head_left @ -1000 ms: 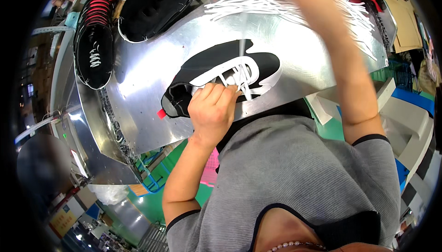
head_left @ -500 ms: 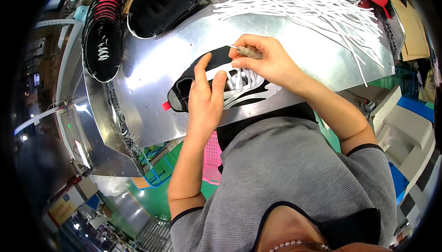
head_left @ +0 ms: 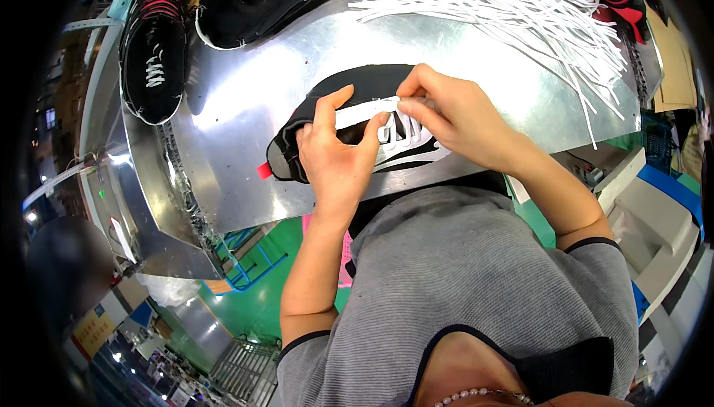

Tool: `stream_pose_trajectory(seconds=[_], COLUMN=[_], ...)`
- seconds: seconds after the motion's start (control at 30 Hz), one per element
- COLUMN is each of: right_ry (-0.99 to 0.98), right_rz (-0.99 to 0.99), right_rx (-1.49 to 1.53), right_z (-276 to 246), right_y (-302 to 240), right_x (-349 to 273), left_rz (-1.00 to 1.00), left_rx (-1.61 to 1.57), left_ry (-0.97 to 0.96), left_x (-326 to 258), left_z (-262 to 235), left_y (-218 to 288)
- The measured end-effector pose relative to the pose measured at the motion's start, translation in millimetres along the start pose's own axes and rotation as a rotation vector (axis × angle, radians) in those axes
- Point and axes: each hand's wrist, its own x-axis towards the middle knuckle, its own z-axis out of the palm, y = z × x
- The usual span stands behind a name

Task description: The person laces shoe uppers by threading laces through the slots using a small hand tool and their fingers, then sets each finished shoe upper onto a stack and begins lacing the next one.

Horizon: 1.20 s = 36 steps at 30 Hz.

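A black shoe upper (head_left: pixel 357 80) with white side stripes and a red heel tab lies on the metal table in front of me. White lace (head_left: pixel 405 132) crosses its throat in several rows. My left hand (head_left: pixel 336 147) grips the upper at its opening, thumb and forefinger spread on either side of the white eyelet strip (head_left: pixel 357 115); its other fingers are partly hidden. With fingertips pinched at the strip's toe-side end, my right hand (head_left: pixel 461 118) holds a lacing hook, now almost entirely covered by the fingers. Whether a lace end is also in that pinch is hidden.
A loose bundle of white laces (head_left: pixel 506 17) spreads across the table's far right. Stacked black-and-red shoe uppers (head_left: pixel 154 57) stand far left, with more black uppers (head_left: pixel 260 5) beside them. The metal table's (head_left: pixel 245 176) near edge runs close to my body.
My right hand has moved slightly right and down, and the hook's handle and shaft have gone from sight in its fingers. The left thumb has shifted right onto the lace.
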Motion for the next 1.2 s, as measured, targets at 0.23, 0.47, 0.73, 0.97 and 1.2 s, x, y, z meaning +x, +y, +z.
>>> stream_pose_trajectory(seconds=[0.23,0.47,0.73,0.97,1.2], right_ry=[-0.007,-0.093,-0.259,-0.306,0.079], right_rz=[-0.170,-0.182,-0.226,-0.123,-0.077], right_rx=[-0.173,-0.159,-0.485,-0.327,0.029], right_z=[1,-2,23,22,-2], right_y=[9,11,-7,4,19], right_x=[-2,1,23,29,-1], left_rz=[0.050,0.174,0.252,0.177,-0.097], left_rx=[0.012,-0.011,-0.010,-0.089,-0.343], left_ry=[0.028,0.051,-0.008,-0.008,-0.133], left_x=[-2,-7,-13,-15,-9], left_z=[-1,-1,-4,-5,-7], left_y=[0,0,1,-3,-7])
